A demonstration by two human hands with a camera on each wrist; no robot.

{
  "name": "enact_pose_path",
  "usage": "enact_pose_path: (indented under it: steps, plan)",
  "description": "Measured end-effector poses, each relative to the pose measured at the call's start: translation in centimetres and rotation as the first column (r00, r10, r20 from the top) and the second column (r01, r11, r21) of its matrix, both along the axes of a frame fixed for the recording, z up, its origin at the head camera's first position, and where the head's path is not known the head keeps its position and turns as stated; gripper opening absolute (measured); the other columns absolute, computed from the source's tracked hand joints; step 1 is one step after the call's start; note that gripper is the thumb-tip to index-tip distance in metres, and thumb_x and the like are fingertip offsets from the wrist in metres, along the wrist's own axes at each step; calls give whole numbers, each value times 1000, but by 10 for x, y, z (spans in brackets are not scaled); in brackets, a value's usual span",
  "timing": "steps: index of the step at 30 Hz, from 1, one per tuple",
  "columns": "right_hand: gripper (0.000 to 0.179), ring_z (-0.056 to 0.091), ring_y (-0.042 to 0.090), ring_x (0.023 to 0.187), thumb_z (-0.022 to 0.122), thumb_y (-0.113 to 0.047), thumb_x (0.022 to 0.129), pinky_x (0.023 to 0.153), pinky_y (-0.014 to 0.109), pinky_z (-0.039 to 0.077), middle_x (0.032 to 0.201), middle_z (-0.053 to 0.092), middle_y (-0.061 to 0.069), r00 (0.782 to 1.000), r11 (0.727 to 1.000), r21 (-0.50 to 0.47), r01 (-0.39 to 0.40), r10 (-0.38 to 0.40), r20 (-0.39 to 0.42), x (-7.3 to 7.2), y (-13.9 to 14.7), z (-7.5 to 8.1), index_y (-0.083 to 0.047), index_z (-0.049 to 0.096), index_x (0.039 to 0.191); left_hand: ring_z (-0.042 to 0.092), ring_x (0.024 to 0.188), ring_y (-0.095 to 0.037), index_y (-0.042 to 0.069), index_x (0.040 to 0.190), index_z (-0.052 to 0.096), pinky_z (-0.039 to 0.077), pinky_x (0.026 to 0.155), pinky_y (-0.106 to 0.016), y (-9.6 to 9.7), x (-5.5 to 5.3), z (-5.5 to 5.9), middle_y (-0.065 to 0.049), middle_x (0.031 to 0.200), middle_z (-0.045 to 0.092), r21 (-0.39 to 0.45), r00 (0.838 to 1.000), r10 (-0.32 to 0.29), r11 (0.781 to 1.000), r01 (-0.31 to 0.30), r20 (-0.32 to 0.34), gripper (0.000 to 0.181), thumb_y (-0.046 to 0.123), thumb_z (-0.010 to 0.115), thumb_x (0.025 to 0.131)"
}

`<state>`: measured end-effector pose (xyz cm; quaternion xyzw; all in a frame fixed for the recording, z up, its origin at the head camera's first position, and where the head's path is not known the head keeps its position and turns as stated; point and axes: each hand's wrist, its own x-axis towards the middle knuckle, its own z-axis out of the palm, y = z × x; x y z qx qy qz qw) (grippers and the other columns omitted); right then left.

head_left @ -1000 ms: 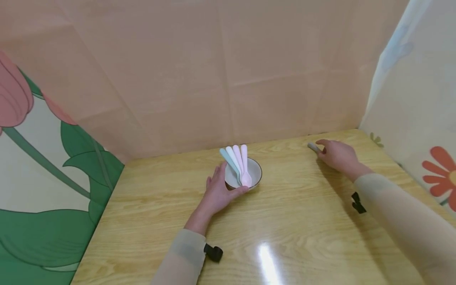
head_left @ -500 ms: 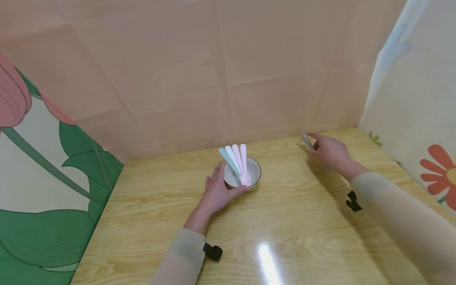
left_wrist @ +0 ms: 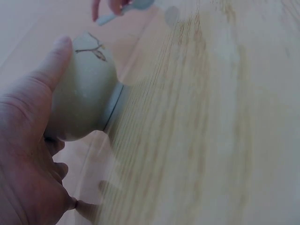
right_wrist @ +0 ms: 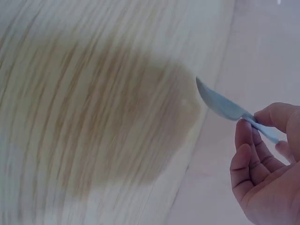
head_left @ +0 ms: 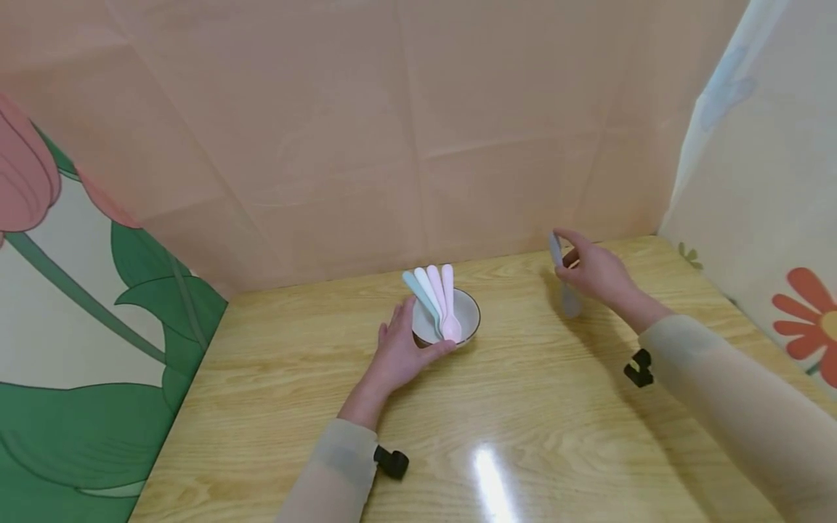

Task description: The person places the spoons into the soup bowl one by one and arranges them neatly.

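My left hand [head_left: 399,352] grips the near left side of a small white bowl [head_left: 469,314] with a dark rim, its thumb at the front and fingers around the far side. Pale outer wall with a twig pattern shows on the bowl [left_wrist: 84,101] in the left wrist view. Inside it lean several spoons [head_left: 450,327], blue-green, white and pink, handles toward the back. To the right, my right hand [head_left: 600,274] pinches the handle of a pale grey-blue spoon [right_wrist: 222,105] above the table, its scoop end pointing down toward me in the head view.
Both hands are over a wood-grain table [head_left: 510,392]. A pink sheet [head_left: 327,145] hangs along its back edge. Printed flower panels stand at the left [head_left: 131,327] and right [head_left: 752,218]. Each wrist wears a black strap.
My right hand has lifted the grey-blue spoon and brought it leftward, tilting it more upright, so its scoop end now shows. The left hand and bowl stay in place.
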<state>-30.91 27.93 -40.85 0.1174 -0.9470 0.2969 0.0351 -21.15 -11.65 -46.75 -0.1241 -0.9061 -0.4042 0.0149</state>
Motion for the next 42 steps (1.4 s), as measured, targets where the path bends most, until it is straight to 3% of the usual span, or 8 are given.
enact_pose_path:
  steps: [7,17,22,31,42]
  plan:
    - [82,75,38,94,72,-12,106,69,34,54,113,74,29,999,991,-128,-40,40,-8,4,-16,6,-2,26,173,17,169,-31,24,175,23,4,130,-70,0,-1,-1,-5,173,42,6,1000,-4,1000,4,4,115,66,86,89]
    - [83,76,39,99,73,-11,106,73,24,54,111,72,24,998,957,-286,-36,50,41,10,-38,13,-6,26,174,16,169,-34,24,175,23,4,130,-71,0,-2,-1,-6,174,41,6,1000,-4,1000,4,0,115,67,86,88]
    - [83,75,32,95,72,-9,106,76,25,54,112,69,23,995,924,-380,-34,66,72,10,-46,14,-7,24,174,20,168,-29,25,174,23,5,130,-70,0,-1,0,-4,171,43,2,1000,-3,1000,3,-1,115,67,86,88]
    - [80,76,19,85,71,-7,106,76,32,58,111,72,23,993,874,-485,-31,82,84,10,-62,18,-8,25,172,14,169,-39,24,175,21,4,130,-72,0,-1,1,-7,175,38,2,1000,-3,1000,3,3,116,67,86,89]
    - [80,77,16,82,74,-8,106,78,33,61,104,76,16,985,800,-600,-18,115,125,14,-83,25,-9,26,170,15,168,-40,21,175,24,4,130,-72,0,0,1,-9,174,40,1,1000,0,1000,0,-3,115,65,87,89]
